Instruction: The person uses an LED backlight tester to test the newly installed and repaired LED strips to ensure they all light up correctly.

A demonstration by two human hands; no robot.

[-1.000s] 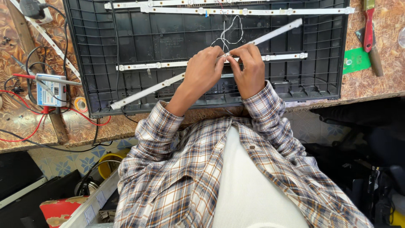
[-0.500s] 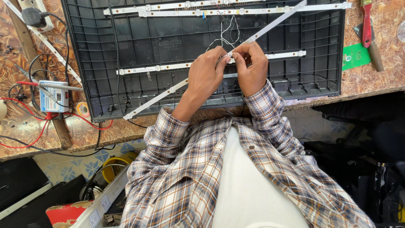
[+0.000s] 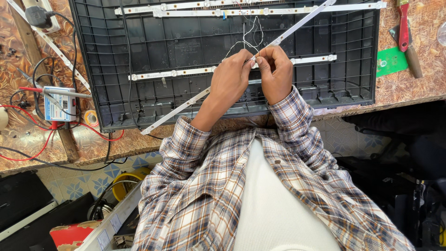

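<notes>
Fingertips of the left hand (image 3: 231,80) and right hand (image 3: 275,72) meet, pinched narrow on thin white wires (image 3: 251,35) and on the slanted light strip (image 3: 241,69) passing between them. The strip lies diagonally across the black ribbed panel (image 3: 139,60), over a level strip (image 3: 176,73). Left of the panel sits a small blue-and-white tester box (image 3: 59,103) with red leads. Right of the panel: a green card (image 3: 390,60).

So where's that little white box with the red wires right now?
In the head view, the small white box sits on the workbench at the far left, just left of the black back panel, well away from both hands.
</notes>
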